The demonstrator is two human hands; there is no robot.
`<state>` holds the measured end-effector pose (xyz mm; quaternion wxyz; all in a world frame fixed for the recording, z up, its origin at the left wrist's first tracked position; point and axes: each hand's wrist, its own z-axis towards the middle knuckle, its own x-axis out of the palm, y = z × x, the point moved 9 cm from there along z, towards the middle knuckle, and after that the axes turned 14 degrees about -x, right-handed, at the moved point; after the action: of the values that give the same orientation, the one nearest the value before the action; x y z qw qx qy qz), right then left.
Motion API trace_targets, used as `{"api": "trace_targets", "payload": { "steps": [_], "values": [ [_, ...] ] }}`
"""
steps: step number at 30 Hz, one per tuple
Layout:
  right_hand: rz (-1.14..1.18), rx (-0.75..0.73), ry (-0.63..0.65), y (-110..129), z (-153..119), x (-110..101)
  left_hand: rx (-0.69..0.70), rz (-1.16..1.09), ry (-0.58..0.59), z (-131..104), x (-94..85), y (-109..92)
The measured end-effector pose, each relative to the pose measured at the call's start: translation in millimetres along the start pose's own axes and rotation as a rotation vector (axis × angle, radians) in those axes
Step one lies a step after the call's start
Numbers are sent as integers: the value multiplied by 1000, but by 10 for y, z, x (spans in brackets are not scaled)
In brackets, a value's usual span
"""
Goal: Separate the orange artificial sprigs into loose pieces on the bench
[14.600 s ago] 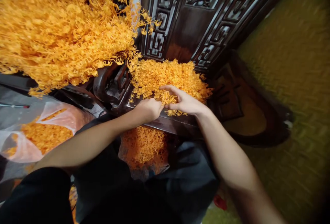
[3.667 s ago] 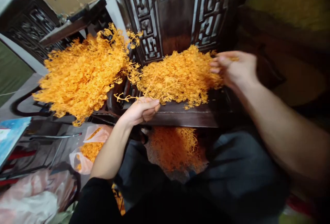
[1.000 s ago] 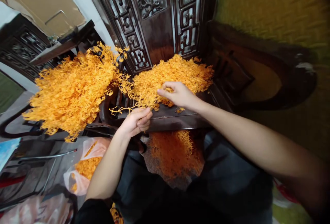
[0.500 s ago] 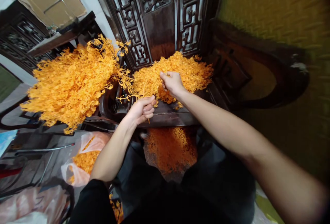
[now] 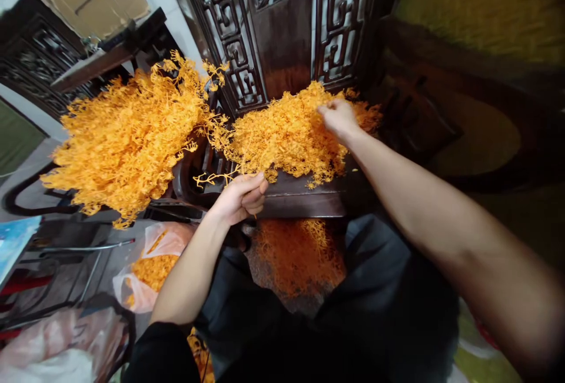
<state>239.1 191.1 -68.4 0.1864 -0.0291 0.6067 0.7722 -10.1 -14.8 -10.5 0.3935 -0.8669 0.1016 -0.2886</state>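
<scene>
A pile of orange branching sprigs [image 5: 286, 136] lies on the seat of a dark carved wooden chair [image 5: 304, 203]. Near the seat's front left edge, my left hand [image 5: 245, 197] is closed around the stem of an orange sprig [image 5: 212, 179], whose thin branches stick out to the left. My right hand [image 5: 339, 117] is over the right part of the pile, fingers pinched together. Whatever those fingertips hold, if anything, is too small to make out. To the left rises a larger heap of orange sprigs [image 5: 128, 136].
Below the heap stands a pinkish plastic bag [image 5: 145, 295] with orange pieces inside. More orange bits [image 5: 295, 259] lie under the seat between my legs. A carved chair back [image 5: 286, 42] rises behind the pile. Another plastic bag [image 5: 66, 342] sits at the lower left.
My right hand has moved right and slightly up across the pile. My left hand stays near the seat edge, still gripping the sprig. The view has shifted slightly.
</scene>
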Motion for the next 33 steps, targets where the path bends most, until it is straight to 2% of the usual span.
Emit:
{"api": "trace_targets", "payload": {
  "steps": [2, 4, 7, 9, 11, 14, 16, 17, 18, 19, 22, 23, 24, 26, 28, 30, 33],
  "values": [
    [-209, -38, 99, 64, 8, 56, 2, -3, 2, -12, 11, -5],
    [-345, -116, 137, 243, -24, 46, 11, -13, 0, -24, 11, -15],
    [-357, -361, 74, 734, -159, -32, 23, -30, -5, -32, -2, -30],
    [-258, -475, 76, 1022, -319, -32, 27, -34, -8, -29, -11, -39],
    [-60, -450, 142, 1171, -504, 37, 31, -35, -11, -21, -14, -50],
    [303, -256, 376, 1228, -828, 329, 37, -41, -16, -3, 11, -63],
    [400, -170, 552, 1229, -987, 532, 39, -45, -27, 5, 50, -52],
    [395, -148, 579, 1193, -980, 571, 37, -44, -35, 7, 75, -35],
    [372, -133, 538, 1123, -896, 546, 32, -39, -41, 6, 106, -10],
    [345, -118, 430, 1017, -748, 455, 19, -28, -38, 5, 143, 24],
    [293, -26, -68, 540, -274, -68, 7, 13, -28, -16, 215, 103],
    [287, 14, -178, 371, -182, -207, 15, 20, -37, -25, 206, 109],
    [290, 31, -221, 242, -111, -287, 26, 22, -59, -33, 176, 105],
    [292, 47, -195, 79, -47, -325, 47, 16, -113, -44, 87, 81],
    [260, -3, -97, 107, -66, -266, 48, 20, -143, -43, 19, 63],
    [162, -134, 31, 339, -143, -158, 51, 28, -156, -40, -14, 47],
    [17, -365, 203, 873, -367, 21, 35, 54, -146, -35, 1, 56]
  ]
}}
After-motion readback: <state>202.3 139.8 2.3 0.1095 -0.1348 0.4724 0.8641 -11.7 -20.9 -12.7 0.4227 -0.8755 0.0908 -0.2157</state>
